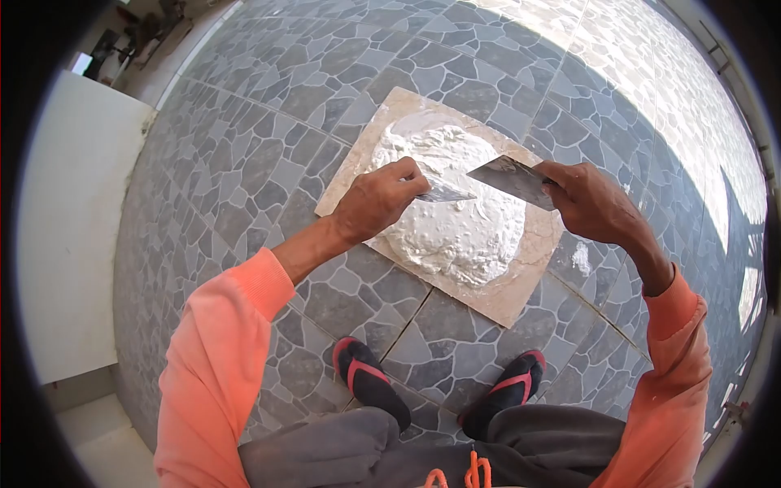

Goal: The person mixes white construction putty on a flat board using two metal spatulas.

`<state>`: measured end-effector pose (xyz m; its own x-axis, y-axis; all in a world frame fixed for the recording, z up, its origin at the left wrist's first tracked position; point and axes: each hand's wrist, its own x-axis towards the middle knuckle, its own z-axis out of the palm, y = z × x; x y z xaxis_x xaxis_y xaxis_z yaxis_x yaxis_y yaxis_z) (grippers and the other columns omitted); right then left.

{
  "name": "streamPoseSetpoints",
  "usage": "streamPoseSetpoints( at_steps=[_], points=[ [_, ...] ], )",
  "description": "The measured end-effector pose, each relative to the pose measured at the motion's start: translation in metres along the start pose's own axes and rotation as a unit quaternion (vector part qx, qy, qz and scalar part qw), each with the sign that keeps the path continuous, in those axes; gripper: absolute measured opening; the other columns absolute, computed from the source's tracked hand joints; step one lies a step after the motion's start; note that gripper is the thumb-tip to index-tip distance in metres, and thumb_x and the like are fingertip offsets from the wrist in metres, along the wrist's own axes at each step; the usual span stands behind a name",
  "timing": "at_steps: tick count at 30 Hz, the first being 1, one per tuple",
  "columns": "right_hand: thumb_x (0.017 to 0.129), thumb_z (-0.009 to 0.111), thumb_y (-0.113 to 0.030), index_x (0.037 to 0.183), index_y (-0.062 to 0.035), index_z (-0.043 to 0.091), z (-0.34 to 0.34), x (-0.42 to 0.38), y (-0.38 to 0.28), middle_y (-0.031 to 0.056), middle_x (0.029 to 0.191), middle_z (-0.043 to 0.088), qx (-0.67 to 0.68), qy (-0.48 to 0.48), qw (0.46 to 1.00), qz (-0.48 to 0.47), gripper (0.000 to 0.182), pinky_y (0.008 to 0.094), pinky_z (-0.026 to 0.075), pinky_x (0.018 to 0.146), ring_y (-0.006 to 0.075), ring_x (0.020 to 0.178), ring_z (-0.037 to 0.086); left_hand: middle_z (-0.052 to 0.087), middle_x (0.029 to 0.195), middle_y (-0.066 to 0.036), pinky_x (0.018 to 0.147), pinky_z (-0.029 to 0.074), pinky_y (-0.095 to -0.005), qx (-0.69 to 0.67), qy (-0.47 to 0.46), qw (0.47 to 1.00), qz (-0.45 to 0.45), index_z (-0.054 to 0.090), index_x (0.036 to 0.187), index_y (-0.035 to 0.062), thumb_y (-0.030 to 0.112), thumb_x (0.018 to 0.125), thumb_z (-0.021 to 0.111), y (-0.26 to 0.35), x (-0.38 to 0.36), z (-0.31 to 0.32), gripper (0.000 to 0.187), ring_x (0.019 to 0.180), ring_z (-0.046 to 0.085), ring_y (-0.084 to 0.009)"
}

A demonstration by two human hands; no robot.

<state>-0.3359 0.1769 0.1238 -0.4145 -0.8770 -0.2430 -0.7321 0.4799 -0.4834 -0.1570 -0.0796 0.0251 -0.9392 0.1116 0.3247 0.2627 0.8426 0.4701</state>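
My left hand [378, 198] is closed around a flat metal scraper [449, 195], its blade pointing right over the white paste. In my right hand [592, 203] is a wider metal scraper [512, 176], gripped at its right end, with its grey blade reaching left toward the other one. Below both blades a thick, lumpy mound of white paste [460, 240] is spread over a beige tile board [508, 305]. The two blades are close together but apart, above the middle of the mound. My fingers hide the grip ends of both scrapers.
The board lies on a grey stone-patterned tile floor [268, 134]. White splashes [581, 259] mark the floor right of it. My feet in red-strapped flip-flops [512, 382] stand at the near side. A white wall block [85, 228] is at left; sunlight falls at upper right.
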Motion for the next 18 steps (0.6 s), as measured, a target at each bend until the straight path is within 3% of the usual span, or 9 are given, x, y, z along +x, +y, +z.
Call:
streamPoseSetpoints(
  at_steps=[7, 10, 18],
  points=[
    [0.084, 0.054, 0.007, 0.113, 0.0001, 0.065, 0.008, -0.008, -0.006, 0.0174, 0.073, 0.068, -0.004, 0.010, 0.998, -0.060, 0.032, 0.0389, 0.046, 0.051, 0.0257, 0.056, 0.062, 0.060, 0.090, -0.006, 0.066, 0.055, -0.0343, -0.011, 0.004, 1.000, 0.021, 0.063, 0.098, 0.0058, -0.007, 0.075, 0.068, -0.004, -0.001, 0.006, 0.027, 0.080, 0.065, -0.0245],
    [0.087, 0.056, 0.004, 0.111, -0.0012, 0.064, 0.008, -0.011, -0.020, 0.0170, 0.089, 0.070, -0.024, -0.030, 0.998, -0.041, 0.025, 0.0417, 0.052, 0.068, 0.0306, 0.078, 0.068, 0.060, 0.091, -0.006, 0.067, 0.055, -0.0343, -0.012, 0.006, 1.000, 0.021, 0.063, 0.098, 0.0059, -0.008, 0.074, 0.068, -0.004, -0.001, 0.004, 0.028, 0.080, 0.065, -0.0249],
    [0.085, 0.057, 0.007, 0.112, -0.0013, 0.062, 0.025, 0.005, -0.014, 0.0187, 0.098, 0.070, -0.029, -0.043, 0.997, -0.063, 0.029, 0.0423, 0.052, 0.071, 0.0322, 0.087, 0.068, 0.061, 0.092, -0.005, 0.065, 0.055, -0.0334, -0.017, 0.021, 0.999, 0.048, 0.063, 0.099, 0.0075, -0.009, 0.073, 0.068, 0.007, 0.002, -0.009, 0.031, 0.080, 0.065, -0.0237]
  ],
)
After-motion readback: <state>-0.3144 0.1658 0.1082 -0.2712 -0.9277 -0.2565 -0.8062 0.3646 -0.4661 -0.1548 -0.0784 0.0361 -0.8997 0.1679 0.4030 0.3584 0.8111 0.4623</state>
